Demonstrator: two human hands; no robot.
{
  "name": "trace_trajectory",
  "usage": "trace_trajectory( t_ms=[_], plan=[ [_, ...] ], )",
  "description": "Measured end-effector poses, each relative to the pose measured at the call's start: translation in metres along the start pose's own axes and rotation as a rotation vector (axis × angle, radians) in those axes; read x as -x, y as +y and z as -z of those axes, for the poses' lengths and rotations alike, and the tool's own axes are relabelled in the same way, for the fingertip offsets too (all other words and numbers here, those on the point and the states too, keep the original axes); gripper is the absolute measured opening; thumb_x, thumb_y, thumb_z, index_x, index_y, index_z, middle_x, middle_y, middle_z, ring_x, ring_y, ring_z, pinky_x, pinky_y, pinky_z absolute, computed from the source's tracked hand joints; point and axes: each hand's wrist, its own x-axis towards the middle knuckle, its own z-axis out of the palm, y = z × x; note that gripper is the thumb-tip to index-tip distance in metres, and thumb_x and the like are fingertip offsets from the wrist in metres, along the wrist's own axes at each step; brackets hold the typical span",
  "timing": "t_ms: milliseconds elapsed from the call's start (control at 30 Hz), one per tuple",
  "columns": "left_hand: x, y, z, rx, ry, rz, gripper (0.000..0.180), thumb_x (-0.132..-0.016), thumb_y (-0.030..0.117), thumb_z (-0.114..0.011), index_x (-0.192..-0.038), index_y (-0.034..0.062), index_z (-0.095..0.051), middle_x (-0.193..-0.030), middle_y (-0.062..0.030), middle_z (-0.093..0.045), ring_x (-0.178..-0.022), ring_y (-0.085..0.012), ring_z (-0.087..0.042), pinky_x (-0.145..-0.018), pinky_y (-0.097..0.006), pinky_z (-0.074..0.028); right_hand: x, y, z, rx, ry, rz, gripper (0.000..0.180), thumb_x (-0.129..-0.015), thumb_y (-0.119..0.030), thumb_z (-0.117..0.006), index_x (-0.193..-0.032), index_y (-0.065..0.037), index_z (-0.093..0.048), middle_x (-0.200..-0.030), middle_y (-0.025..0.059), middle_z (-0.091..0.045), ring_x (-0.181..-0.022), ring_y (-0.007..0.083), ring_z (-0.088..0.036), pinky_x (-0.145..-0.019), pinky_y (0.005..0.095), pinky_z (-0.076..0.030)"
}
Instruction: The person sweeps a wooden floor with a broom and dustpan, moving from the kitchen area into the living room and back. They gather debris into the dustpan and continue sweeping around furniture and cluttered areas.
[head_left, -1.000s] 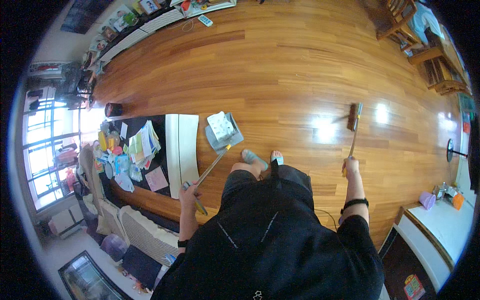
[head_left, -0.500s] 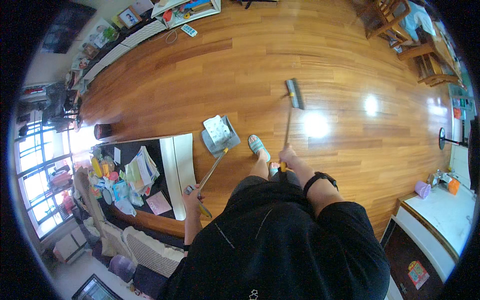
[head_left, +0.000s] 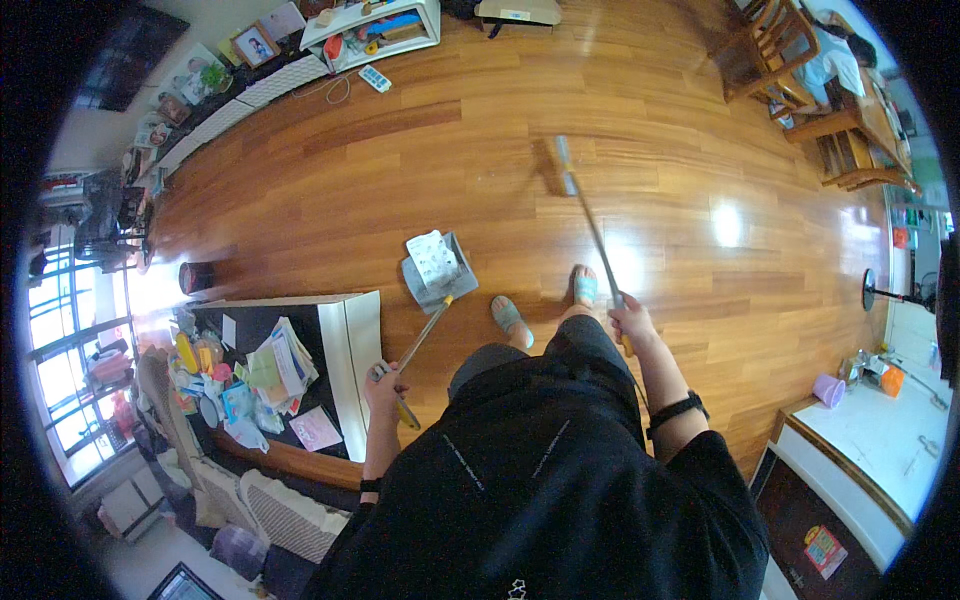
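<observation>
My left hand (head_left: 383, 388) is closed around the long handle of a grey dustpan (head_left: 461, 272), which rests on the wooden floor ahead and to the left of my feet. A white printed sheet (head_left: 431, 260) lies in the pan. With my right hand (head_left: 632, 318) I grip a broom (head_left: 598, 236) by its handle, near the yellow end. Its head, blurred by motion, is low over the floor beyond my feet; whether the bristles touch is hard to tell. I wear light green slippers (head_left: 506, 313).
To the left stands a low table (head_left: 362, 345) with papers and bags heaped on it, a sofa (head_left: 290, 510) behind. A power strip (head_left: 375, 79) lies far left. At far right, a person (head_left: 835, 65) sits by wooden chairs (head_left: 765, 65). A white counter (head_left: 865, 430) is at right.
The broom head has swung left and farther out, and my right hand has moved right. My right foot has stepped forward. The dustpan stays in about the same place.
</observation>
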Motion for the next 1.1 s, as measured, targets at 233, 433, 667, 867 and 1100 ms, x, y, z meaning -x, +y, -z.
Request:
trace_trajectory(
  t_ms=[233, 433, 667, 867, 1100],
  plan=[
    [0.013, 0.019, -0.036, 0.145, 0.142, 0.038, 0.020, -0.075, 0.007, -0.057, -0.095, 0.0061, -0.055, -0.076, -0.0061, -0.059, -0.045, -0.0160, -0.055, -0.037, -0.023, -0.039, -0.066, -0.014, 0.113, -0.154, 0.275, -0.058, 0.028, -0.078, -0.005, -0.054, -0.105, -0.010, -0.047, -0.054, 0.0030, -0.044, -0.039, 0.0154, -0.043, -0.033, 0.0303, -0.037],
    [0.043, 0.040, -0.079, 0.179, 0.210, 0.077, 0.019, -0.076, 0.008, -0.057, -0.095, 0.0044, -0.055, -0.075, -0.0065, -0.059, -0.045, -0.0164, -0.055, -0.038, -0.023, -0.040, -0.185, -0.079, 0.197, -0.437, 0.318, -0.241, 0.011, -0.081, -0.006, -0.051, -0.071, -0.007, -0.046, -0.051, 0.0036, -0.043, -0.040, 0.0157, -0.045, -0.035, 0.0292, -0.039],
    [0.065, 0.079, -0.122, 0.205, 0.299, 0.142, 0.020, -0.073, 0.007, -0.057, -0.093, 0.0045, -0.056, -0.076, -0.0065, -0.059, -0.046, -0.0180, -0.055, -0.038, -0.024, -0.040, -0.241, -0.085, 0.101, 0.256, -0.189, -0.088, 0.024, -0.077, -0.005, -0.048, -0.098, 0.006, -0.048, -0.071, 0.0139, -0.053, -0.052, 0.0238, -0.052, -0.041, 0.0379, -0.043],
    [0.062, 0.081, -0.134, 0.238, 0.332, 0.086, 0.019, -0.072, 0.008, -0.056, -0.091, 0.0047, -0.057, -0.077, -0.0065, -0.060, -0.046, -0.0182, -0.055, -0.038, -0.024, -0.040, -0.200, -0.095, -0.021, 1.085, -0.589, 0.526, 0.012, -0.076, -0.007, -0.055, -0.085, 0.001, -0.055, -0.054, 0.0138, -0.054, -0.055, 0.0254, -0.059, -0.042, 0.0357, -0.044],
    [0.049, 0.094, -0.138, 0.321, 0.216, 0.122, 0.018, -0.072, 0.010, -0.057, -0.088, 0.0033, -0.058, -0.073, -0.0061, -0.059, -0.049, -0.0178, -0.056, -0.041, -0.024, -0.041, -0.182, -0.177, -0.009, 0.098, -0.358, -0.112, 0.004, -0.079, -0.006, -0.053, -0.082, -0.004, -0.053, -0.057, 0.0098, -0.054, -0.042, 0.0180, -0.051, -0.035, 0.0342, -0.041]
  ],
)
